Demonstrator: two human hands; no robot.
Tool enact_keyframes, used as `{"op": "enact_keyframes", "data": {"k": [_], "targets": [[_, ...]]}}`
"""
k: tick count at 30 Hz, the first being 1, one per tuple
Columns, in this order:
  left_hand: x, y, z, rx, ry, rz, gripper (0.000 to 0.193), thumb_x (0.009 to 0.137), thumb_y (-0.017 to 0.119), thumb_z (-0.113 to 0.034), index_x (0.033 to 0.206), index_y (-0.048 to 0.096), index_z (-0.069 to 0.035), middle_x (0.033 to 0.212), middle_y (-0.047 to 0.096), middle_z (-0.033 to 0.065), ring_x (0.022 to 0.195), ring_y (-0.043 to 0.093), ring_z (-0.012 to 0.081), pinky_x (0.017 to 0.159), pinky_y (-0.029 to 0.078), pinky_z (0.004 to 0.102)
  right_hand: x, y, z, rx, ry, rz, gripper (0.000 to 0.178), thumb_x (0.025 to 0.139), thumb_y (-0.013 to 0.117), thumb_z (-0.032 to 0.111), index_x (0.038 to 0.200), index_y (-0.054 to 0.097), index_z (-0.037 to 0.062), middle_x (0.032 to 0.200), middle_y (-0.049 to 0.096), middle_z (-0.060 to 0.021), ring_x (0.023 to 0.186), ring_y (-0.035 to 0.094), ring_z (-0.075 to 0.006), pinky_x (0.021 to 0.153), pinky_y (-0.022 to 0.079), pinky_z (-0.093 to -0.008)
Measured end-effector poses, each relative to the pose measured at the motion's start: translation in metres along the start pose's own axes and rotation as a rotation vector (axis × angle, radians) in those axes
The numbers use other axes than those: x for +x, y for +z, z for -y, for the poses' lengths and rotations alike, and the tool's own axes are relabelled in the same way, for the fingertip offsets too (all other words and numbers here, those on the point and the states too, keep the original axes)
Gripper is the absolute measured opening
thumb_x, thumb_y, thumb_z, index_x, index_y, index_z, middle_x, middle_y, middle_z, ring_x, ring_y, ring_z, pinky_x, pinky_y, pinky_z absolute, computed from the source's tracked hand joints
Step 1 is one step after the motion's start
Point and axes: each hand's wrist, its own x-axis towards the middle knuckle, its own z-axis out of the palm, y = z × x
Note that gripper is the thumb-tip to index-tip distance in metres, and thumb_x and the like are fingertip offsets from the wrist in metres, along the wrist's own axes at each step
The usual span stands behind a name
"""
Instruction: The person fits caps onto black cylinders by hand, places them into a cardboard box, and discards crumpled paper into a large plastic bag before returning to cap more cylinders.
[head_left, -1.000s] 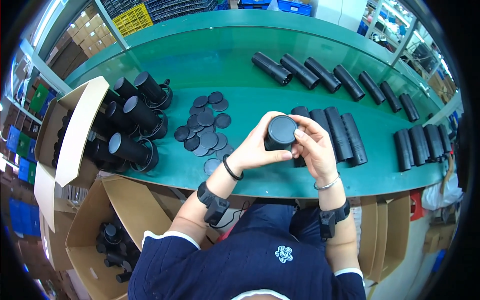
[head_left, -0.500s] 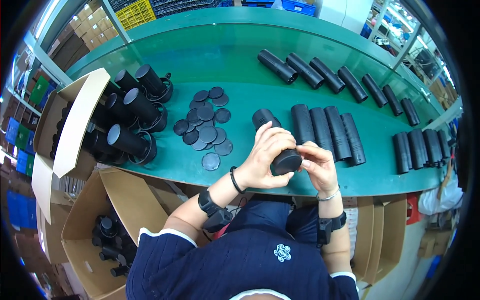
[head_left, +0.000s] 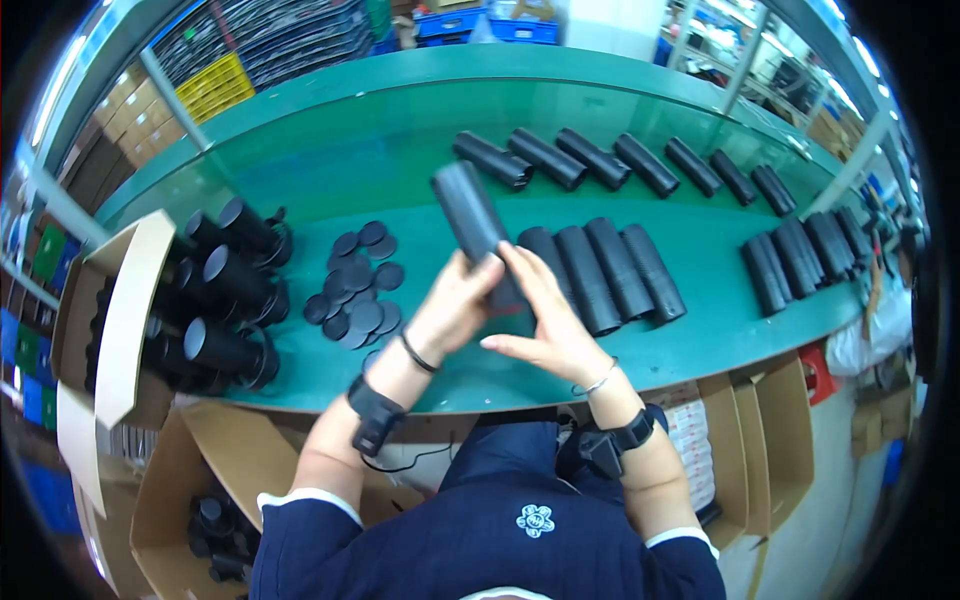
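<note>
A black cylindrical tube (head_left: pixel 468 208), blurred by motion, tilts up and to the left above the green bench. My left hand (head_left: pixel 458 300) is closed around its lower part. My right hand (head_left: pixel 548 315) is open beside it, thumb apart, with its fingers against or very near the tube's right side. The tube's lower end is partly hidden between my hands. Left of my left hand lie several flat black discs (head_left: pixel 357 272), loosely piled. Just right of my right hand, several ribbed black tubes (head_left: pixel 622 268) lie side by side.
More black tubes (head_left: pixel 592 158) lie along the far side, and another group (head_left: pixel 790 262) at the right. Black cylinders (head_left: pixel 222 355) stand or lean by a cardboard box (head_left: pixel 140 300) at the left. An open carton (head_left: pixel 165 500) with black parts sits below the bench edge.
The tube, earlier held low with its round end toward me, now points away and up to the left. My right hand's fingers have opened from a pinch. The view has shifted.
</note>
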Motion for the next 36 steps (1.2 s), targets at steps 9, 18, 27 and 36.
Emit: {"op": "enact_keyframes", "data": {"k": [9,18,27,36], "targets": [[0.145,-0.153,-0.109,0.818,0.061,-0.516,0.061,0.071,0.077,-0.03,0.113,0.041,-0.005,0.094,0.059,0.0096,0.078,0.061,0.0215,0.048,0.049,0.0318,-0.06,-0.023,-0.002,-0.253,0.087,-0.166,0.029,0.079,0.07,0.01,0.107,0.066,0.0052,0.104,0.061,-0.0112,0.098,0.057,-0.0271,0.085,0.047,-0.0346],[0.171,-0.224,-0.089,1.887,0.12,-1.09,0.08,0.076,0.069,-0.048,0.138,0.03,-0.016,0.119,0.052,0.0205,0.103,0.058,0.0373,0.083,0.05,0.0518,-0.088,-0.026,-0.02,-0.185,0.212,-0.171,0.024,0.081,0.068,0.011,0.104,0.067,0.0048,0.098,0.063,-0.0119,0.093,0.06,-0.028,0.082,0.048,-0.0351],[0.121,0.002,0.004,1.287,-0.121,-0.214,0.069,0.084,0.06,-0.056,0.12,0.054,0.002,0.103,0.065,0.0259,0.095,0.065,0.0349,0.084,0.051,0.0418,-0.078,-0.051,-0.024,-0.115,0.299,-0.396,0.014,0.081,0.064,0.001,0.094,0.069,-0.0002,0.089,0.066,-0.0114,0.083,0.063,-0.0196,0.074,0.049,-0.0288],[0.037,0.016,-0.015,0.647,0.125,0.206,0.083,0.067,0.083,-0.018,0.134,0.036,0.0,0.123,0.051,0.0159,0.112,0.052,0.0228,0.093,0.045,0.0362,-0.046,-0.029,-0.011,0.259,0.28,-0.45,0.021,0.09,0.058,0.004,0.109,0.064,-0.0024,0.095,0.064,-0.0055,0.082,0.06,-0.0112,0.072,0.047,-0.0237]]}}
